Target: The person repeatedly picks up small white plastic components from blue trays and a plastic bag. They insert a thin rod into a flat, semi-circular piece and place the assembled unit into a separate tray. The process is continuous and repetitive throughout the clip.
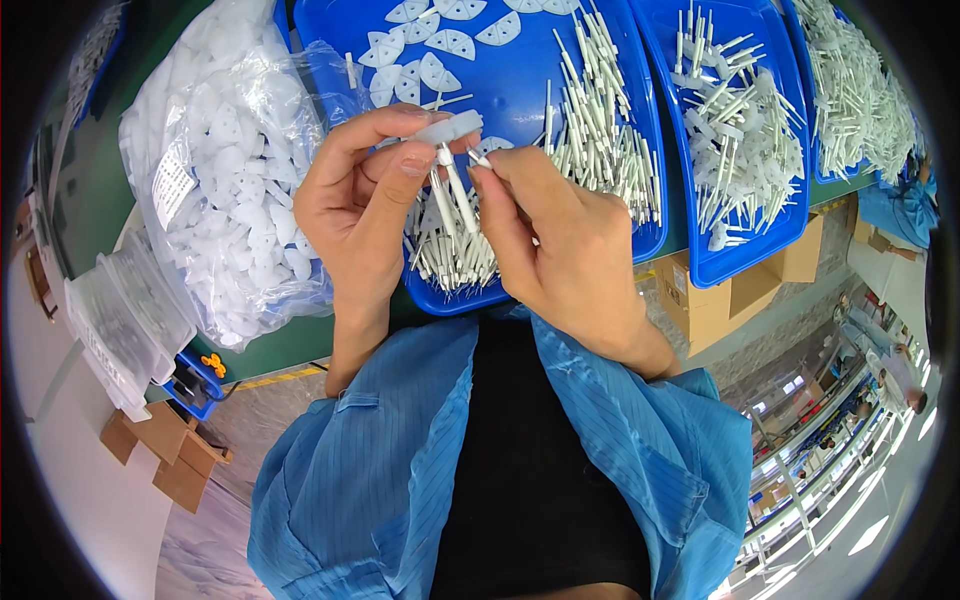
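Note:
My left hand (362, 205) pinches a white fan-shaped plastic piece (450, 128) between thumb and fingers. Two white rods (460, 195) point down from its underside. Close beside it, my right hand (570, 245) grips a thin white rod (480, 158) by thumb and fingertips, its end near the piece; whether they touch I cannot tell. Both hands are above a blue tray (520, 92). Flat fan-shaped pieces (450, 42) with small holes lie at its far side. Loose white rods (600, 130) are heaped on its right, and more lie under my hands.
A clear plastic bag (235, 190) full of white fan-shaped pieces stands left of the tray. On the right, another blue tray (697, 262) carries pieces with rods attached; a further heap (860, 95) lies beyond. Cardboard boxes (690, 305) sit below. Clear plastic containers (130, 320) are at the left edge.

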The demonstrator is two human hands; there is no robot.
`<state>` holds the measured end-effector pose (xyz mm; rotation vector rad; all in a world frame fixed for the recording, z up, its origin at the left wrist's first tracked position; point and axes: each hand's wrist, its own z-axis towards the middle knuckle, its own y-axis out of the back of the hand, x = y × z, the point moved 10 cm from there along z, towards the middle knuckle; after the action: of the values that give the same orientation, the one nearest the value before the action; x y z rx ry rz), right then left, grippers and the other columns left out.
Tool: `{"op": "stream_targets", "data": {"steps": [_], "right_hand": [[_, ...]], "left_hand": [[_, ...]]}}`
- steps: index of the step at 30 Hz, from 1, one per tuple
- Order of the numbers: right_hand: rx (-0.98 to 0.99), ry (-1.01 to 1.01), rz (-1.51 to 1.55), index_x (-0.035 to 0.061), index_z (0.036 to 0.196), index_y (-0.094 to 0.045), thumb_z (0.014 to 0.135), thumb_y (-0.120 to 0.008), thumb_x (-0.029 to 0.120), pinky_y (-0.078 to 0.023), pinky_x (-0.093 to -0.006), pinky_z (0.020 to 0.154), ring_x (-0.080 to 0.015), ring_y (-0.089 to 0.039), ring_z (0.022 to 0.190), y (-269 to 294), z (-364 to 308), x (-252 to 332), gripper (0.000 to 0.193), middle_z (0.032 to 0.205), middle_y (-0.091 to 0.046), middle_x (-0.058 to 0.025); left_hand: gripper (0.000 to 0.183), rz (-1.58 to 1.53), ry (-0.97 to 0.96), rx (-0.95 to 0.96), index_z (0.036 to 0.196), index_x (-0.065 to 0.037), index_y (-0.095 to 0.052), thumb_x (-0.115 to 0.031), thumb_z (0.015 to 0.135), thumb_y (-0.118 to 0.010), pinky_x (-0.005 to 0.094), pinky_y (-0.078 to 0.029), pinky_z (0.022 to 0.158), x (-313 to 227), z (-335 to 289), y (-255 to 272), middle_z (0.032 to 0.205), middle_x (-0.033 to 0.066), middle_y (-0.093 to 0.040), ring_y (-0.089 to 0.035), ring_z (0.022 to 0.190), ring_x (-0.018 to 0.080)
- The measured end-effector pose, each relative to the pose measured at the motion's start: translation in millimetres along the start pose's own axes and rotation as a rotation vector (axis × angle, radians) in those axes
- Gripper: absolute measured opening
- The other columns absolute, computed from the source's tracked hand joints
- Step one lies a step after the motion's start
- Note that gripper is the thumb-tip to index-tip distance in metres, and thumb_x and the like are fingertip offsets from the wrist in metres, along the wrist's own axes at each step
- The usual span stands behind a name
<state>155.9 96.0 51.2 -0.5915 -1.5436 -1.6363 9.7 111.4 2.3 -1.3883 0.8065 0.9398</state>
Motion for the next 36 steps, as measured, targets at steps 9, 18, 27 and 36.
{"op": "stream_targets", "data": {"steps": [9, 18, 27, 36], "right_hand": [[0.042, 0.026, 0.110, 0.0039, 0.098, -0.059, 0.096, -0.064, 0.009, -0.047, -0.0373, 0.044, -0.0277, -0.065, 0.054, 5, 9, -2, 0.007, 0.065, -0.062, -0.0123], [0.118, -0.086, 0.719, 0.0022, 0.097, -0.062, 0.097, -0.064, 0.013, -0.045, -0.0337, 0.045, -0.0234, -0.060, 0.048, -19, 4, -22, 0.011, 0.071, -0.062, -0.0104], [-0.105, 0.324, 0.046, 0.0002, 0.101, -0.065, 0.084, -0.074, 0.006, -0.048, -0.0346, 0.049, -0.0246, -0.063, 0.056, 5, -7, 12, 0.020, 0.076, -0.066, -0.0094], [-0.065, 0.418, -0.009, 0.0051, 0.094, -0.069, 0.077, -0.077, 0.011, -0.041, -0.0347, 0.061, -0.0232, -0.051, 0.071, 16, 1, 0, 0.020, 0.089, -0.058, -0.0058]], "left_hand": [[0.025, 0.269, -0.212, 0.101, 0.108, 0.009, -0.064, 0.011, 0.084, -0.071, 0.0277, -0.060, 0.078, -26, -1, -14, 0.108, 0.0183, -0.065, -0.071, 0.092, 0.0203], [0.028, 0.239, -0.252, 0.178, 0.102, 0.008, -0.068, 0.006, 0.076, -0.080, 0.0279, -0.059, 0.078, -28, 0, -12, 0.104, 0.0181, -0.067, -0.070, 0.093, 0.0214], [0.033, 0.305, -0.329, 0.256, 0.101, 0.007, -0.069, -0.001, 0.073, -0.085, 0.0350, -0.060, 0.076, -36, -6, -25, 0.102, 0.0216, -0.070, -0.072, 0.087, 0.0262], [0.034, 0.495, -0.205, 0.212, 0.096, 0.005, -0.072, 0.001, 0.066, -0.089, 0.0292, -0.061, 0.076, -30, 0, -29, 0.097, 0.0176, -0.074, -0.075, 0.088, 0.0253]]}}
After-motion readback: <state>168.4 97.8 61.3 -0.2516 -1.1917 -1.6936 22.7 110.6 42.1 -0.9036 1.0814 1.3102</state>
